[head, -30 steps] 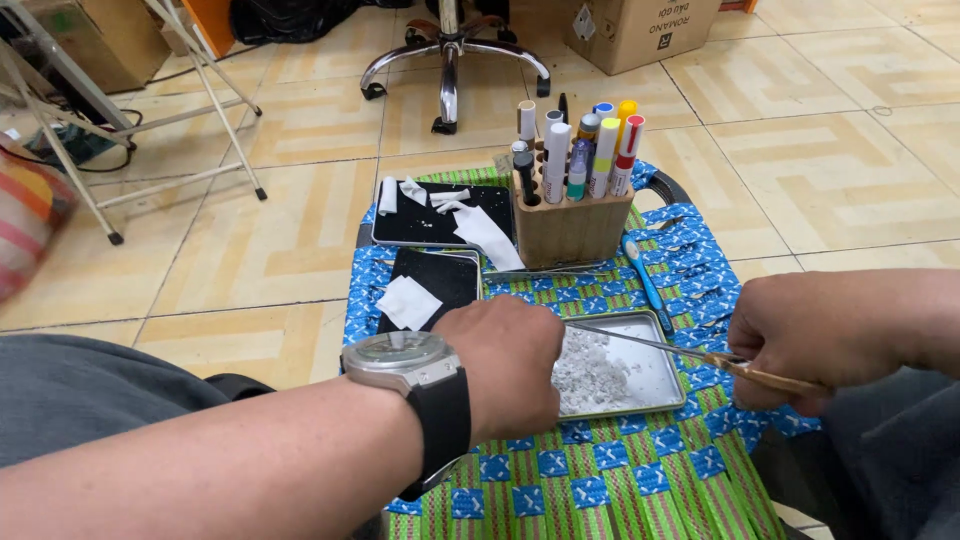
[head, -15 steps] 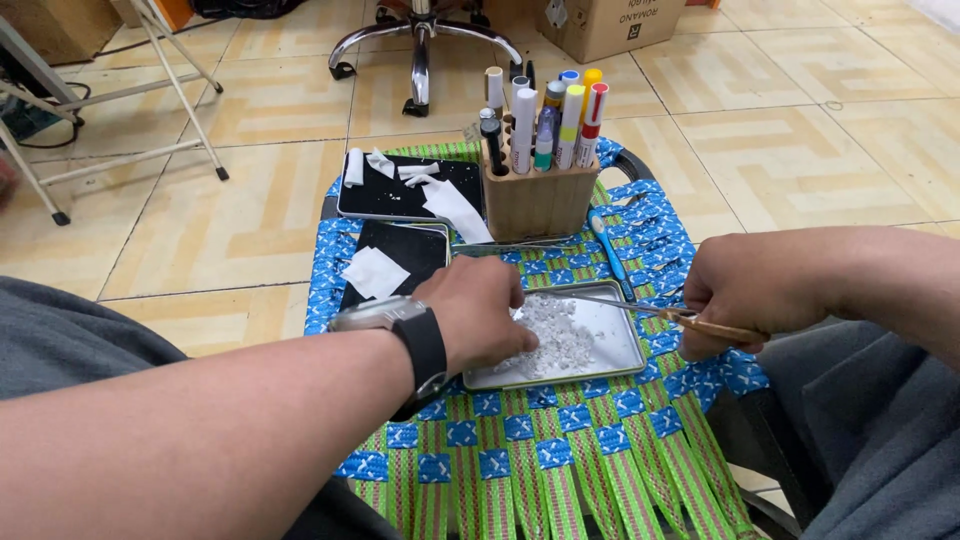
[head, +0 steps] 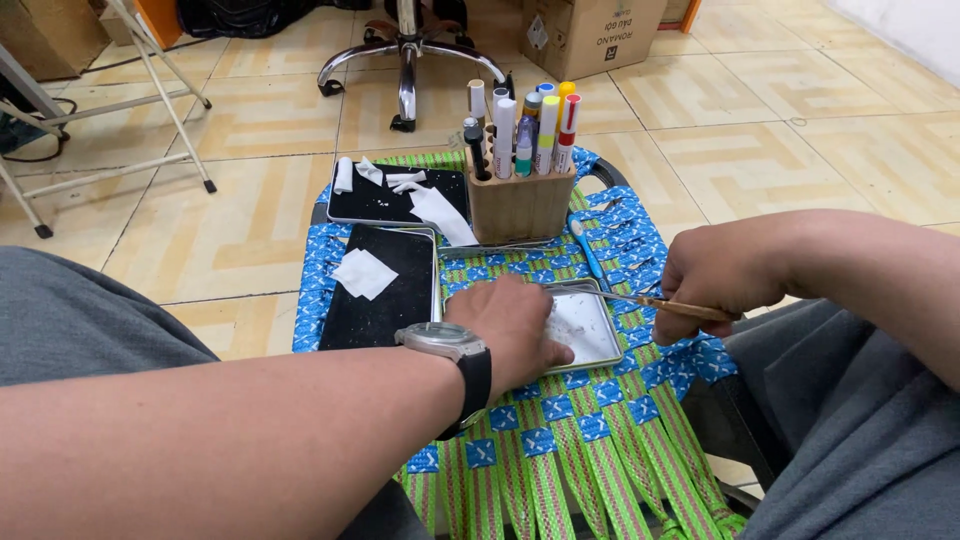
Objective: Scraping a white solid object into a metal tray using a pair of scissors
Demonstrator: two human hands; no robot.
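Note:
My left hand [head: 512, 330], with a watch on the wrist, lies palm down over a shallow metal tray [head: 598, 335] that holds white crumbs. The fingers cover most of the crumbs, and I cannot tell whether they pinch any. My right hand [head: 712, 280] is closed around a thin tool [head: 640, 298] with a wooden handle and a metal blade. The blade points left across the tray's far rim towards the left hand. The tray rests on a woven stool [head: 560, 450] of green and blue straps.
A wooden holder [head: 518, 200] full of marker pens stands at the back of the stool. Two black trays [head: 385, 300] with white paper scraps lie to the left. A blue pen [head: 590, 255] lies beside the holder. An office chair base [head: 405, 60], a cardboard box [head: 590, 30] and metal legs stand on the tiled floor.
The view has tilted down and drifted. My left hand has slid right, further over the metal tray and its crumbs. My right hand has moved in closer to the tray with the tool.

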